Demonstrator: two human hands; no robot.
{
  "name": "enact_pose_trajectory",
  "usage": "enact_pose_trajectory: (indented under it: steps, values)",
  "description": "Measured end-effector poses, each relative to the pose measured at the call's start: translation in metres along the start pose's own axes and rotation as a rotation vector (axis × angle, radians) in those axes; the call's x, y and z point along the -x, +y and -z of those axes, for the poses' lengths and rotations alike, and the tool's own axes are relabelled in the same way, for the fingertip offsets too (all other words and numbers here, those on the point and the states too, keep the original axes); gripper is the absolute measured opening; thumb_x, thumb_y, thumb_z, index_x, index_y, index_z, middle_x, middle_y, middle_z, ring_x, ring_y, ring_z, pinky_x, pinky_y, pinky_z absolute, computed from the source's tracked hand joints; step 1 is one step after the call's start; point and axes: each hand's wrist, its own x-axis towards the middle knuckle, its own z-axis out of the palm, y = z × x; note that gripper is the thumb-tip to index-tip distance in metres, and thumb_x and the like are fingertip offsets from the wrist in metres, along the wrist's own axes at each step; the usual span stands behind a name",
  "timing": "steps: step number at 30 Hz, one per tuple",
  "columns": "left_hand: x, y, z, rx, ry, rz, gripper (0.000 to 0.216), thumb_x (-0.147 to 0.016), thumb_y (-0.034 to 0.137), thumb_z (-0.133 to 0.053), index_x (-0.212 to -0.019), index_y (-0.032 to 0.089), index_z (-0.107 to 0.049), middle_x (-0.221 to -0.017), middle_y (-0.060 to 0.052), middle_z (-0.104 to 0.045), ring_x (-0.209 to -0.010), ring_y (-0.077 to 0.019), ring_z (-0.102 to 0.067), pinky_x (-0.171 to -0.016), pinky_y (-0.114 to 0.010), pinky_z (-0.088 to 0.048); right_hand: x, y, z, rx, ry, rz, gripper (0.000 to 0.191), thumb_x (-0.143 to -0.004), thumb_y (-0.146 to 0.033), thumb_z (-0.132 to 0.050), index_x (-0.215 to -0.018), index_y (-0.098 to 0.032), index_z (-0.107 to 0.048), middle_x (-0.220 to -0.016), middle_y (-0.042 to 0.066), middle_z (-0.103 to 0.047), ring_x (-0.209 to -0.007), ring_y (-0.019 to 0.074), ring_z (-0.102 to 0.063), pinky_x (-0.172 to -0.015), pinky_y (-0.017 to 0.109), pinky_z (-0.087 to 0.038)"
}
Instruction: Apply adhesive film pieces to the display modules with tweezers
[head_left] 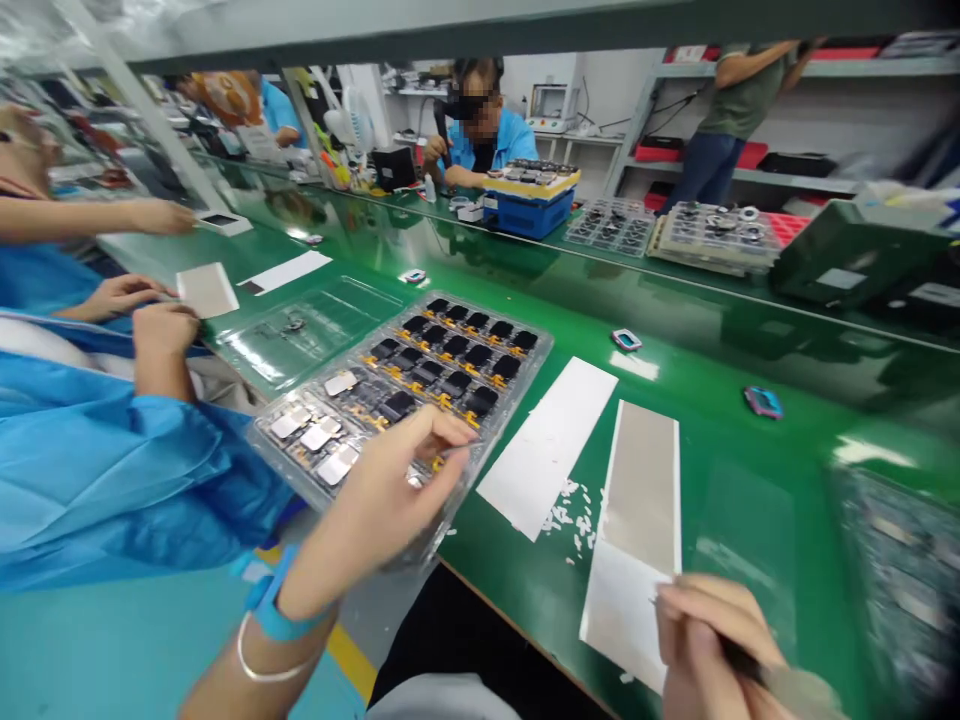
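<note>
My left hand (397,490) reaches over the near right edge of a clear plastic tray (536,365), thumb and forefinger pinched together; what lies between them is too small to make out. Rows of small modules with black square screens (480,402) and orange tabs fill most of the tray. Several modules at its near left corner show white faces (321,433). At the lower right, my right hand (712,640) is closed around dark, slim tweezers (741,660), partly hidden by the fingers. Their tip is beside a grey-and-white adhesive sheet (641,490).
A white strip (555,440) lies between tray and sheet, with small white scraps (574,515) nearby. Small watch-like frames (763,402) dot the green bench. A clear tray (900,580) stands at right. Co-workers' hands (161,325) work at left; another person (487,130) sits opposite.
</note>
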Motion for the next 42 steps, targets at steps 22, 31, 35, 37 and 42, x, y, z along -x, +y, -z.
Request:
enact_pose_trajectory:
  steps: [22, 31, 35, 37, 42]
  values:
    - [0.022, 0.010, -0.113, 0.646, -0.278, 0.211, 0.014, -0.098, 0.031, -0.052, -0.099, 0.020, -0.060, -0.071, 0.003, -0.056, -0.065, -0.0120, -0.054, -0.062, -0.021, -0.044, -0.016, 0.000, -0.007, 0.430, -0.375, 0.327, 0.023, -0.088, -0.002, -0.061, -0.108, -0.014, -0.064, -0.098, 0.007, -0.068, -0.087, 0.0134, -0.067, -0.076, 0.023, -0.054]
    - [0.023, 0.000, -0.125, 0.578, -0.229, 0.154, 0.012, -0.097, 0.028, -0.056, -0.094, 0.019, -0.063, -0.079, 0.000, -0.063, -0.067, -0.0125, -0.058, -0.064, -0.022, -0.047, -0.031, -0.008, -0.005, 0.338, -0.392, 0.054, 0.011, -0.092, -0.010, -0.056, -0.093, -0.019, -0.062, -0.085, 0.001, -0.064, -0.073, 0.0102, -0.063, -0.062, 0.020, -0.050]
    - [0.023, 0.000, -0.124, 0.618, -0.215, 0.169, 0.012, -0.097, 0.028, -0.056, -0.092, 0.019, -0.062, -0.070, 0.002, -0.060, -0.059, -0.0106, -0.057, -0.060, -0.020, -0.046, -0.037, -0.012, -0.003, 0.387, -0.400, 0.103, 0.012, -0.091, -0.009, -0.057, -0.094, -0.019, -0.063, -0.085, 0.001, -0.064, -0.073, 0.0099, -0.063, -0.062, 0.020, -0.050]
    - [0.022, 0.000, -0.124, 0.636, -0.192, 0.179, 0.011, -0.097, 0.028, -0.056, -0.093, 0.019, -0.063, -0.071, 0.002, -0.061, -0.059, -0.0103, -0.058, -0.059, -0.019, -0.046, -0.034, -0.011, -0.004, 0.452, -0.387, 0.214, 0.016, -0.089, -0.006, -0.059, -0.099, -0.017, -0.064, -0.088, 0.003, -0.066, -0.076, 0.0112, -0.064, -0.066, 0.022, -0.052]
    - [0.023, -0.003, -0.126, 0.643, -0.167, 0.180, 0.010, -0.096, 0.026, -0.056, -0.099, 0.020, -0.064, -0.071, 0.002, -0.062, -0.062, -0.0111, -0.060, -0.061, -0.019, -0.049, -0.021, -0.004, -0.010, 0.533, -0.393, 0.372, 0.022, -0.089, -0.003, -0.061, -0.108, -0.014, -0.064, -0.096, 0.008, -0.069, -0.082, 0.0143, -0.067, -0.069, 0.025, -0.054]
